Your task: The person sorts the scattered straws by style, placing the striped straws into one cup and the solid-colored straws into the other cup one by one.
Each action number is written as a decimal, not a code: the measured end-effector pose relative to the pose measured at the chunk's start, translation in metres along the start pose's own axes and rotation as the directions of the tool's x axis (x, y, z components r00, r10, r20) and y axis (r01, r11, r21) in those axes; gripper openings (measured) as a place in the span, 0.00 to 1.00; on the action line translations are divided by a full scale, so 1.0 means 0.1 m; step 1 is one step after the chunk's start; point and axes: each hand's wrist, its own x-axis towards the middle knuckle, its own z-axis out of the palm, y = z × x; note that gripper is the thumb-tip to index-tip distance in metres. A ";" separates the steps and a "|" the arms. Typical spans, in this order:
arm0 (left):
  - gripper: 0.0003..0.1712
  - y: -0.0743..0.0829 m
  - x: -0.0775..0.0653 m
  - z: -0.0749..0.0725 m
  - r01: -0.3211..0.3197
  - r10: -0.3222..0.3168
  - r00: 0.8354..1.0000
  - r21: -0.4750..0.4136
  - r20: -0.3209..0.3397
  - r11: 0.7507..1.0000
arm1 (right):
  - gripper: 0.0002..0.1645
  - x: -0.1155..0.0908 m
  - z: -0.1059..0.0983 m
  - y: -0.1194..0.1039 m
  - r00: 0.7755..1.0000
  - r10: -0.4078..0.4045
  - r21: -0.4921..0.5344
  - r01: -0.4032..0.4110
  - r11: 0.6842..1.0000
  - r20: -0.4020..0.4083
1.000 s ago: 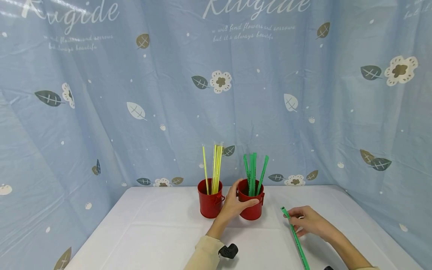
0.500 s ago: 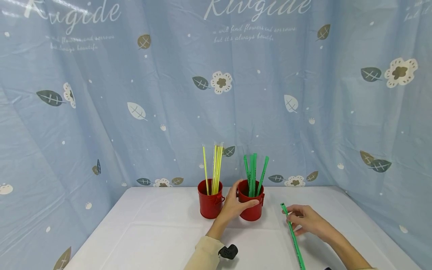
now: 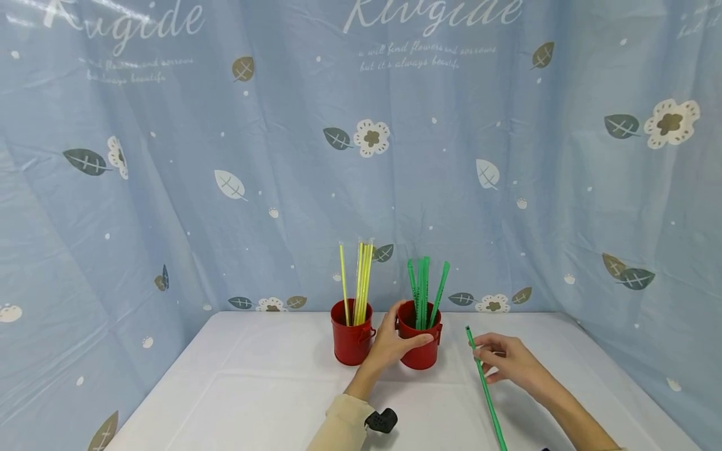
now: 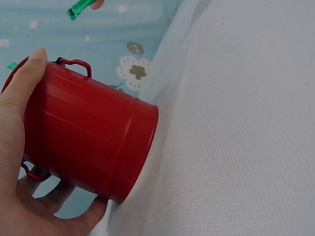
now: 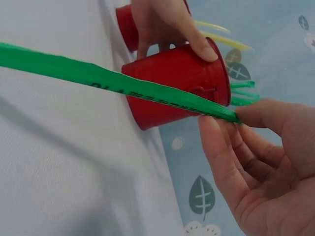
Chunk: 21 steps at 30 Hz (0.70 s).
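Observation:
My left hand [image 3: 389, 344] grips the right-hand red bucket [image 3: 422, 356], thumb across its front near the rim and fingers around the far side. Several green-wrapped straws [image 3: 423, 291] stand in that bucket. To the right of it, my right hand [image 3: 510, 360] pinches a long green-wrapped straw [image 3: 488, 396] near its upper end between thumb and fingertips. This straw slants down toward the front of the table, and dark print runs along its wrapper [image 5: 123, 87] in the right wrist view. In the left wrist view, the held bucket [image 4: 93, 128] fills much of the left side.
A second red bucket [image 3: 348, 344] holding several yellow straws [image 3: 363, 285] in clear wrapping stands just left of my left hand. The white cloth-covered table [image 3: 254, 388] ends at a blue patterned curtain [image 3: 293, 207] behind the buckets and along both sides.
My right hand has risen slightly with the green-wrapped straw, whose upper end has moved up and a little left. The left hand and both buckets keep their places.

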 end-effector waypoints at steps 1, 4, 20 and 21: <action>0.54 0.00 0.00 0.00 -0.001 0.001 1.000 0.001 0.001 1.000 | 0.29 0.00 0.00 -0.01 1.000 -0.003 0.004 0.003 1.000 -0.010; 0.53 -0.01 0.00 0.00 -0.002 0.002 1.000 0.006 0.004 1.000 | 0.29 0.01 0.02 -0.04 0.999 -0.006 0.029 0.007 1.000 -0.041; 0.54 -0.01 0.00 0.00 -0.013 0.013 1.000 0.001 0.005 1.000 | 0.23 0.18 0.07 -0.46 0.943 -0.208 -0.054 0.201 0.978 -0.260; 0.54 -0.01 0.00 0.00 -0.013 0.013 1.000 0.004 0.004 1.000 | 0.23 0.20 0.07 -0.50 0.935 -0.228 -0.062 0.219 0.974 -0.272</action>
